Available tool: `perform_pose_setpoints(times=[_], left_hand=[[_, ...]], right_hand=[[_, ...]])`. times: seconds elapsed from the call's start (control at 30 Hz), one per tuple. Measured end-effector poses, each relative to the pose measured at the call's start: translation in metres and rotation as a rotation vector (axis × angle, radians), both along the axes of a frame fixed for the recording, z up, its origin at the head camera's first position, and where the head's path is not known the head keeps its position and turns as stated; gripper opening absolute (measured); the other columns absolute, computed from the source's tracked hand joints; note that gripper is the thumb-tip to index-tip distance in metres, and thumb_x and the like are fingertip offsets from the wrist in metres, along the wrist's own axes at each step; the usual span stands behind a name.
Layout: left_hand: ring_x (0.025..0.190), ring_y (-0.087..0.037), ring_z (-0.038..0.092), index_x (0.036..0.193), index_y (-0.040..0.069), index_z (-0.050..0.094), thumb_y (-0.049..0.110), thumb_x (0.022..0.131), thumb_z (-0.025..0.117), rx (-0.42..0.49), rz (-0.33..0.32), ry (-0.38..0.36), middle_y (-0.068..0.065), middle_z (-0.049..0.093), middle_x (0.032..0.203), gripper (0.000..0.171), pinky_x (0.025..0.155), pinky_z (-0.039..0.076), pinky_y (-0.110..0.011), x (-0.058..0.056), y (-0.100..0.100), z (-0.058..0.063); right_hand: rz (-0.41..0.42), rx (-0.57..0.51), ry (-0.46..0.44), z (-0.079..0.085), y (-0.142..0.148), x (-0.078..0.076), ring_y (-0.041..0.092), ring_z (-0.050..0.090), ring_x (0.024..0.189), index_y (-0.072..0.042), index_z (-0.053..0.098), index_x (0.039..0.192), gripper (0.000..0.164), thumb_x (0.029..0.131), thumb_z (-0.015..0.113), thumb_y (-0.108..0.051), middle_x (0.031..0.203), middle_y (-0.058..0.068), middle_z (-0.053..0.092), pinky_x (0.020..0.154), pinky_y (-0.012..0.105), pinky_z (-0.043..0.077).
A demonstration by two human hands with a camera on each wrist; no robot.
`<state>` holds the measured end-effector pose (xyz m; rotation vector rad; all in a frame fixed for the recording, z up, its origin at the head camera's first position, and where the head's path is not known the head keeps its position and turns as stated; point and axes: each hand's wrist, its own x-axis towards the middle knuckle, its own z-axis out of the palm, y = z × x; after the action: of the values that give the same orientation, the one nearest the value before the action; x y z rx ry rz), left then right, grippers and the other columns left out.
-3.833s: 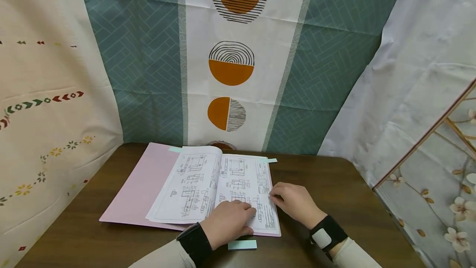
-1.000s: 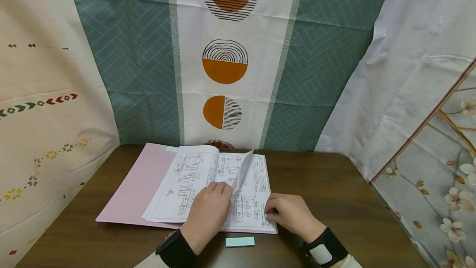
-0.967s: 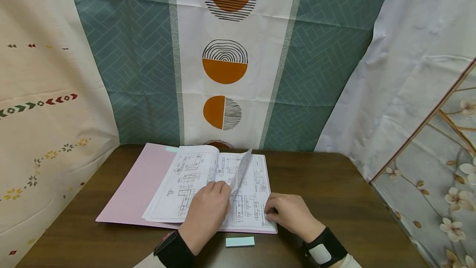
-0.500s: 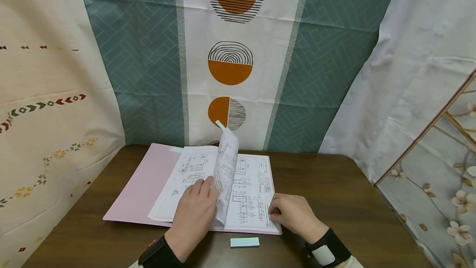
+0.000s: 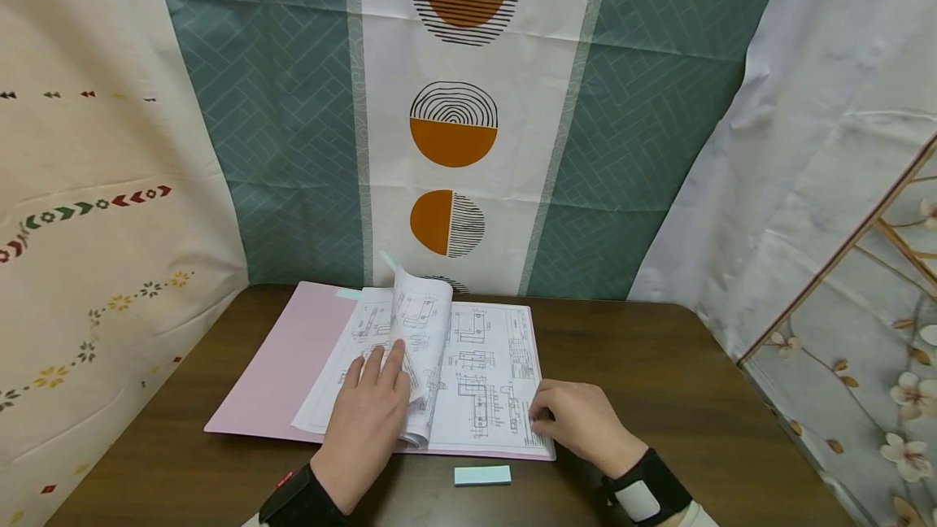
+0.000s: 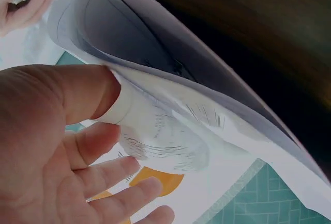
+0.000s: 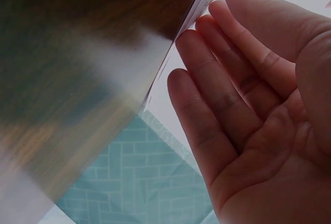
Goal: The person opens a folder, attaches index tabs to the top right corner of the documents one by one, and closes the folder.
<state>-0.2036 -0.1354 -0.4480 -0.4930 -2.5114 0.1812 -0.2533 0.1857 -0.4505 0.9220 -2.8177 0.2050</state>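
Observation:
A pink folder (image 5: 281, 376) lies spread on the brown table, holding a stack of white sheets with technical drawings (image 5: 486, 348). One lifted sheet (image 5: 423, 307) curls over toward the left side, a pale green tab (image 5: 388, 260) sticking up from its top. Across that sheet my left hand (image 5: 369, 421) lies with fingers extended and spread. The left wrist view shows its thumb (image 6: 88, 92) at the curled paper. My right hand (image 5: 578, 421) stays at the lower right edge of the stack, fingers loosely bent. Its fingertips (image 7: 189, 40) touch the paper's edge in the right wrist view.
A pale green sticky-note pad (image 5: 481, 475) lies on the table (image 5: 622, 340) in front of the folder. Another green tab (image 5: 347, 293) marks the top of the left-hand sheets. Patterned cloth (image 5: 293, 145) hangs behind the table and along both sides.
The left hand has moved left, carrying one sheet over from the right-hand stack, and its fingers have spread on it. The right hand has slid slightly down the stack's edge.

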Motion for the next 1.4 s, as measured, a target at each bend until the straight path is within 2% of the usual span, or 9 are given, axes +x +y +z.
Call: perform_pose_setpoints(times=[0.23, 0.5, 0.63, 0.8, 0.93, 1.0, 1.07, 1.23, 1.4], left_hand=[[0.125, -0.048, 0.049, 0.107, -0.007, 0.064, 0.001, 0.077, 0.075, -0.016, 0.011, -0.027, -0.030, 0.053, 0.134, 0.032, 0.106, 0.029, -0.060, -0.002, -0.005, -0.003], [0.112, -0.047, 0.054, 0.109, 0.004, 0.058, 0.008, 0.071, 0.082, -0.051, 0.008, -0.085, -0.026, 0.061, 0.110, 0.045, 0.105, 0.028, -0.063, -0.001, -0.006, -0.007], [0.108, -0.051, 0.056, 0.109, 0.003, 0.062, 0.010, 0.071, 0.082, -0.067, 0.012, -0.072, -0.030, 0.063, 0.107, 0.044, 0.103, 0.030, -0.063, 0.000, -0.006, -0.006], [0.104, -0.053, 0.058, 0.122, 0.010, 0.066, 0.014, 0.071, 0.083, -0.067, 0.032, -0.108, -0.030, 0.065, 0.108, 0.054, 0.098, 0.034, -0.064, 0.001, -0.004, -0.002], [0.117, -0.057, 0.051, 0.113, 0.009, 0.071, 0.016, 0.073, 0.082, -0.077, 0.041, -0.134, -0.034, 0.060, 0.122, 0.042, 0.105, 0.024, -0.067, 0.000, -0.002, 0.000], [0.124, -0.057, 0.047, 0.105, 0.004, 0.073, 0.015, 0.073, 0.081, -0.066, 0.024, -0.125, -0.034, 0.058, 0.125, 0.035, 0.108, 0.014, -0.068, -0.001, 0.003, 0.003], [0.127, -0.053, 0.047, 0.105, 0.002, 0.072, 0.015, 0.077, 0.078, -0.051, -0.012, -0.105, -0.031, 0.060, 0.124, 0.031, 0.110, 0.012, -0.067, -0.004, 0.010, 0.005], [0.125, -0.042, 0.053, 0.116, 0.006, 0.069, 0.012, 0.090, 0.067, -0.026, -0.149, -0.093, -0.018, 0.064, 0.123, 0.027, 0.108, 0.029, -0.059, -0.012, 0.033, 0.005], [0.124, -0.040, 0.054, 0.114, 0.004, 0.071, 0.014, 0.091, 0.065, -0.039, -0.160, -0.120, -0.018, 0.063, 0.126, 0.025, 0.103, 0.037, -0.054, -0.018, 0.045, -0.002]], right_hand=[[0.000, -0.001, -0.002, -0.001, 0.000, 0.000, 0.002, 0.049, 0.068, -0.027, 0.073, 0.081, 0.013, 0.076, 0.084, -0.030, 0.086, -0.018, 0.059, 0.062, 0.027, 0.042], [0.003, -0.003, -0.003, 0.000, -0.001, 0.001, 0.002, 0.048, 0.068, -0.026, 0.073, 0.081, 0.013, 0.076, 0.084, -0.029, 0.085, -0.017, 0.059, 0.061, 0.026, 0.042], [0.007, -0.005, -0.001, 0.001, -0.002, 0.001, 0.001, 0.049, 0.068, -0.026, 0.073, 0.081, 0.013, 0.076, 0.084, -0.029, 0.085, -0.017, 0.059, 0.062, 0.026, 0.043], [0.007, -0.009, -0.005, 0.001, -0.002, 0.001, 0.002, 0.049, 0.068, -0.026, 0.073, 0.081, 0.013, 0.075, 0.085, -0.029, 0.084, -0.017, 0.059, 0.062, 0.027, 0.043], [0.006, -0.006, -0.010, 0.001, -0.002, 0.000, 0.002, 0.049, 0.068, -0.026, 0.074, 0.081, 0.013, 0.076, 0.085, -0.030, 0.085, -0.017, 0.059, 0.062, 0.026, 0.043], [0.000, -0.002, -0.011, 0.002, -0.002, 0.000, 0.002, 0.049, 0.069, -0.026, 0.074, 0.082, 0.013, 0.076, 0.085, -0.030, 0.085, -0.017, 0.059, 0.062, 0.026, 0.043], [-0.007, 0.000, -0.011, 0.002, -0.001, 0.000, 0.002, 0.049, 0.068, -0.026, 0.074, 0.082, 0.013, 0.075, 0.085, -0.030, 0.085, -0.017, 0.059, 0.062, 0.027, 0.043], [-0.008, -0.002, -0.016, 0.002, -0.002, 0.001, 0.002, 0.049, 0.069, -0.026, 0.074, 0.082, 0.014, 0.076, 0.085, -0.030, 0.085, -0.017, 0.059, 0.063, 0.027, 0.043], [-0.005, 0.004, -0.017, 0.002, -0.001, 0.001, 0.002, 0.049, 0.069, -0.026, 0.074, 0.082, 0.013, 0.076, 0.085, -0.031, 0.085, -0.017, 0.059, 0.063, 0.027, 0.043]])
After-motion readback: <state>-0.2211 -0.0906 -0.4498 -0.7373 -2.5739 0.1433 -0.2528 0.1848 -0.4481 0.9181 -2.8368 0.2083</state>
